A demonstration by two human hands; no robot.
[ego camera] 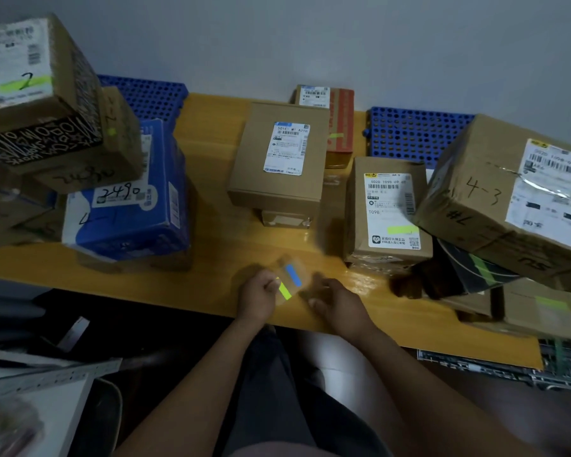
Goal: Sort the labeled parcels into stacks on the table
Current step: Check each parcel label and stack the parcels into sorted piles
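Fingers [271,285] of my left hand [257,295] curl round a small parcel [289,279], held just above the near edge of the table [211,258]. My right hand [335,303] is at its other side, but blur hides whether those fingers grip it. The parcel carries a blue strip and a yellow-green one, and I can read no writing on it. I judge the sorting well along but not finished: stacks already stand at the left, middle and right, and this parcel has no place yet. At the left, a tilted top box [17,67] hand-marked "3" and "2" sits on a black box [40,140] covered in white lettering, and beside them is a blue pack [129,199] marked "2490" and "4-". In the middle, a brown box [277,153] with a label starting "501E" lies on a smaller box [285,220], with a red box [340,127] behind. At the right stands a box [388,206] printed "502D T098-69" and "T098". Next to it a big tilted box [508,192] is hand-marked "4-3" and "#7". Blue grids [416,133] lean against the wall. Whether more parcels wait off the table, I cannot tell.
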